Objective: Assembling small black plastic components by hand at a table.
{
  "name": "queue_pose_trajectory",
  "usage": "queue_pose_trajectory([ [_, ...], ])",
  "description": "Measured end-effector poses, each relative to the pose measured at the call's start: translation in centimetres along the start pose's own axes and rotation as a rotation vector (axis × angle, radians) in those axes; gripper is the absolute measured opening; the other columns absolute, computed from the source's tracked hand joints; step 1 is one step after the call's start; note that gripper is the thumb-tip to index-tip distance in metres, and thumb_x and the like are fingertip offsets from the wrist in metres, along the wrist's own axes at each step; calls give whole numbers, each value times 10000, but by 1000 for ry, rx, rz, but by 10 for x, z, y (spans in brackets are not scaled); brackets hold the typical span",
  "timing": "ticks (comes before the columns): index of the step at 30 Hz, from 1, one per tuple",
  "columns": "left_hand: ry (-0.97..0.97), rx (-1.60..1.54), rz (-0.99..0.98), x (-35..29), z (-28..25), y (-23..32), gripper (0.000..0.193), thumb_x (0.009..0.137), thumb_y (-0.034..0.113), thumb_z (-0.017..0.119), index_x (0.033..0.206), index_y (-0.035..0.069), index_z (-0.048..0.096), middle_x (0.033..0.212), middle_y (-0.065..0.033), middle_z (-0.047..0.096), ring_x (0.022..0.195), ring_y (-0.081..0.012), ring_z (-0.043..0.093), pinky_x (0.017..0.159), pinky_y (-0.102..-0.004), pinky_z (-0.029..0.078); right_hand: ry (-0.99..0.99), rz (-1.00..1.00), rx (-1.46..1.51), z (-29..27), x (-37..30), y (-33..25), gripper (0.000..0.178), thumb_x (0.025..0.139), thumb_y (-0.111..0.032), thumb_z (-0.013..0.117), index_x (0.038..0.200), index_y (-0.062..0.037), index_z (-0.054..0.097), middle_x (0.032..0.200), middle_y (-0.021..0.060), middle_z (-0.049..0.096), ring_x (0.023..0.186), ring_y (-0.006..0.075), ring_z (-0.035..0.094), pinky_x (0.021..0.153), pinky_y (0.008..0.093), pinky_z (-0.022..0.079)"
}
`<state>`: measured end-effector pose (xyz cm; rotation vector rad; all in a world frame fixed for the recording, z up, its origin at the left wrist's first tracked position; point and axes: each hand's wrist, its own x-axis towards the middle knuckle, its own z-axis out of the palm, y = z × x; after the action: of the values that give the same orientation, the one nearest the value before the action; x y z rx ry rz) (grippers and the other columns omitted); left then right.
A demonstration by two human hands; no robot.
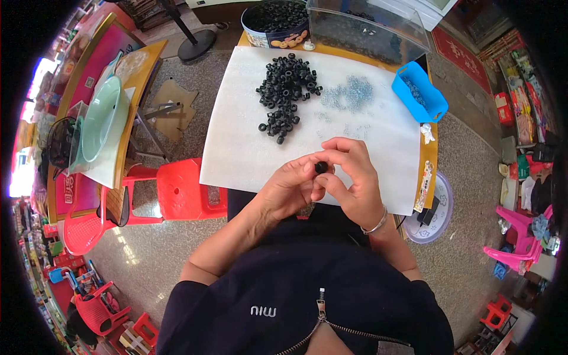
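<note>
Between my two hands, over the near part of the white sheet point(236, 118), sits a small black ring-like part point(320, 167). My left hand point(290, 180) is closed, with its fingertips on the part's left side. My right hand point(354, 177) curls in from the other side, thumb and fingers pinched about the same piece. Farther off on the sheet lies a pile of similar black parts point(287, 83). To its right are many tiny clear or silvery pieces point(355, 93), too small to name, some scattered toward my right hand.
A blue basket point(435, 105) of tiny pieces stands at the table's right edge. At the back are a round tin point(275, 38) full of black parts and a clear plastic bin point(367, 35). A red stool point(183, 189) is close on the left. A purple basin point(442, 219) sits low at right.
</note>
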<state>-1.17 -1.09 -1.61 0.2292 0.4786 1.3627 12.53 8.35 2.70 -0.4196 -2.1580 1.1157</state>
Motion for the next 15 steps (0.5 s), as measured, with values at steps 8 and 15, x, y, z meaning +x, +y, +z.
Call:
queue_pose_trajectory([
  [8, 53, 139, 3, 0, 2, 4, 454, 870, 340, 607, 1135, -22, 536, 856, -64, 614, 685, -115, 554, 626, -248, 456, 24, -59, -58, 4, -1, 8, 200, 739, 14, 600, 932, -27, 628, 952, 71, 580, 894, 247, 523, 759, 333, 452],
  [15, 63, 286, -37, 1, 12, 13, 400, 889, 329, 586, 1067, -29, 574, 813, -57, 609, 670, -122, 562, 580, -255, 464, 2, 8, 84, 2, -5, 9, 162, 762, 24, 582, 915, -20, 613, 982, 82, 573, 872, 216, 537, 745, 295, 465],
])
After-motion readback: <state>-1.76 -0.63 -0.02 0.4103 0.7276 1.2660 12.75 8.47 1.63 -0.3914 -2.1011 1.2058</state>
